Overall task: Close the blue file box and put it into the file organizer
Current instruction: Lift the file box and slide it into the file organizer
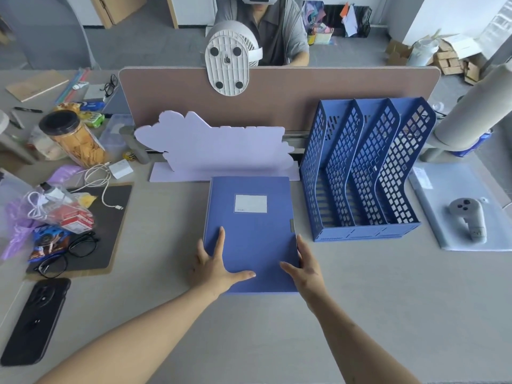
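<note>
Both forearms reach forward over the table (360, 286), the left hand (214, 266) lying flat, fingers spread, on the blue file box (250, 234). The right hand (306, 267) cups its right edge — fingers apart. The box lies closed and flat, just left of the blue file organizer (363, 173).

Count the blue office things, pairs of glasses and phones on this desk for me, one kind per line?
File box: 1, lying flat and closed, with the left hand and right hand on its near corners
File organizer: 1
Glasses: 3, two on the dark pad, one far left
Phone: 1
Total: 6
</note>
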A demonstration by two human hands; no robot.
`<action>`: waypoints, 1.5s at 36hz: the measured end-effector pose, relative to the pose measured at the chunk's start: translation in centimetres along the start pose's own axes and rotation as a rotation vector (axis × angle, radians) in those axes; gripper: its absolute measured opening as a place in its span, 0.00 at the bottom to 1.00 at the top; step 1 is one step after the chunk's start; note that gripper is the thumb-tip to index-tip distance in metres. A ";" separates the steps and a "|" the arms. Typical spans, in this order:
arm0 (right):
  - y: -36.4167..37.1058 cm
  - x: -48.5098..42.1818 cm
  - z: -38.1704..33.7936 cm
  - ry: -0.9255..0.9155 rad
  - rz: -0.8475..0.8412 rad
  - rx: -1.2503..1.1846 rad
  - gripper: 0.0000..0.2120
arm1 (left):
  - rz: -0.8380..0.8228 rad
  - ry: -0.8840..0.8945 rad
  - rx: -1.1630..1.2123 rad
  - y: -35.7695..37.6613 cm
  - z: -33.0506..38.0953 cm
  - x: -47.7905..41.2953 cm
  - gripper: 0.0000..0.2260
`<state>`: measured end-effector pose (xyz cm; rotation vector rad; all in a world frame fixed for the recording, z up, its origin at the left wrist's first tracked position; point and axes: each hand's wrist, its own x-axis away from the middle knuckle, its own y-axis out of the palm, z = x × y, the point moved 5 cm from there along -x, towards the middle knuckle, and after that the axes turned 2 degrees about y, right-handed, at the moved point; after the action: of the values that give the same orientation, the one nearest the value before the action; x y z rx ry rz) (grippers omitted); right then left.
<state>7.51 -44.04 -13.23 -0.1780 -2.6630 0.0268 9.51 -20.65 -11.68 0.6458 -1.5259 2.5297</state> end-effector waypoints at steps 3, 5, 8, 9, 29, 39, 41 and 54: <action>-0.3 -0.7 -0.8 0.005 0.000 0.122 0.37 | -0.025 0.002 0.007 -0.1 0.1 -0.2 0.61; -0.5 -1.4 -1.3 -0.017 0.008 0.226 0.34 | -0.024 0.006 0.023 -0.1 0.1 -0.2 0.61; -0.6 -2.2 -1.6 -0.061 0.002 0.374 0.30 | -0.008 0.009 0.026 -0.2 0.0 -0.2 0.61; -0.6 -2.3 -1.5 -0.066 0.002 0.398 0.29 | -0.006 0.009 0.022 -0.1 0.0 -0.2 0.61; 0.7 -4.1 -1.2 0.094 0.083 0.437 0.25 | 0.043 0.032 0.000 -0.7 0.2 0.4 0.60; 2.1 -0.9 -2.5 0.033 0.032 0.186 0.26 | 0.061 0.146 0.204 -1.5 -1.2 1.1 0.60; 2.3 -0.3 -3.5 0.000 0.013 0.125 0.23 | 0.081 0.176 0.266 -2.0 -1.7 1.5 0.61; -0.3 3.8 -14.0 -0.143 -0.050 0.362 0.43 | 0.085 0.448 0.388 -6.3 -0.3 2.3 0.64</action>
<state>10.49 -44.04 0.97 0.0092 -2.7456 0.5194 9.31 -17.57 -5.67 0.0289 -0.9439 2.8038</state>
